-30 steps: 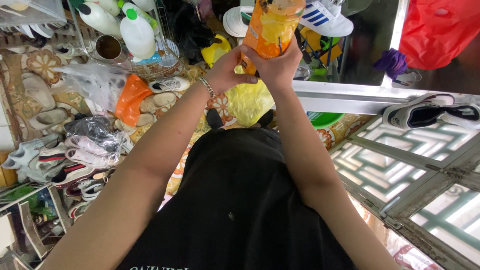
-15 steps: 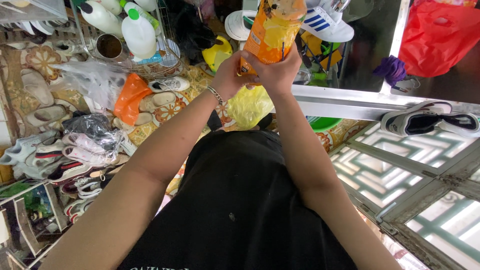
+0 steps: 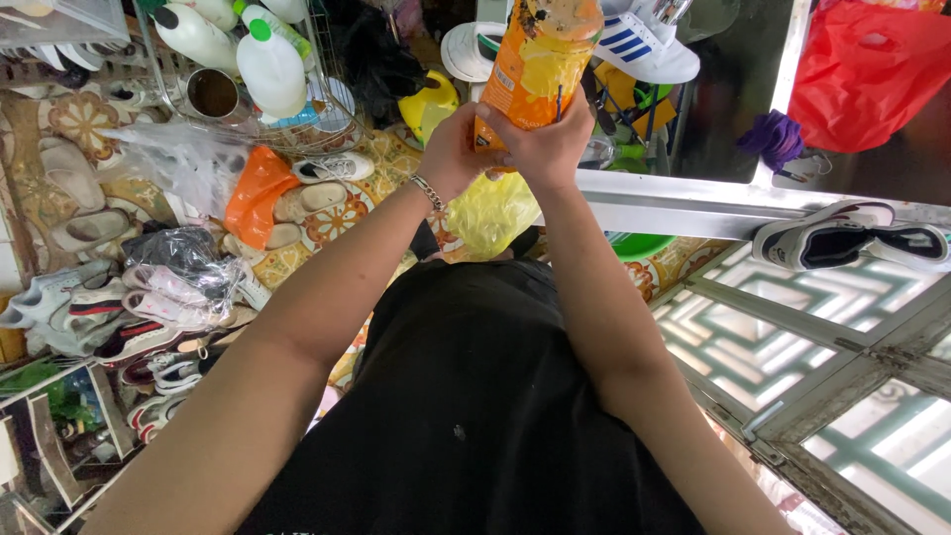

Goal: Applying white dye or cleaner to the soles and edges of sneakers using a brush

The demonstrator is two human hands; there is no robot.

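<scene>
since earlier: both hands and the orange bottle sit a little lower and nearer the middle of the view than a second ago; the grip looks the same.
far left, floor: pile of shoes (image 3: 109, 307) on the patterned tile floor (image 3: 337, 223), mostly pale sneakers and sandals, some under clear plastic wrap.
upper left: wire basket (image 3: 307, 119) holding white plastic bottles (image 3: 269, 69) with green caps, near an orange plastic bag (image 3: 256, 188) lying on the floor.
left hand (image 3: 451, 149): wrapped around the lower left side of the orange bottle (image 3: 535, 59), fingers closed on it, a metal bracelet (image 3: 428, 191) at the wrist.
orange bottle: held upright in the air above the floor, top centre of the view, its base down between the two palms; a yellow plastic bag (image 3: 490, 208) lies below it.
right hand (image 3: 550, 149): closed on the lower right side of the same bottle, touching the left hand.
step in hand: judged as gripping the bottle low with both hands, perhaps steadying or squeezing it; the cap end is out of view, so open or sealed cannot be told.
next move calls for: a firm hold on the base, kept upright.
right side: white sneaker with blue stripes (image 3: 644, 45) above, red plastic bag (image 3: 872, 74) at the top right corner, dark shoes (image 3: 852, 243) on the metal window frame (image 3: 693, 203).
</scene>
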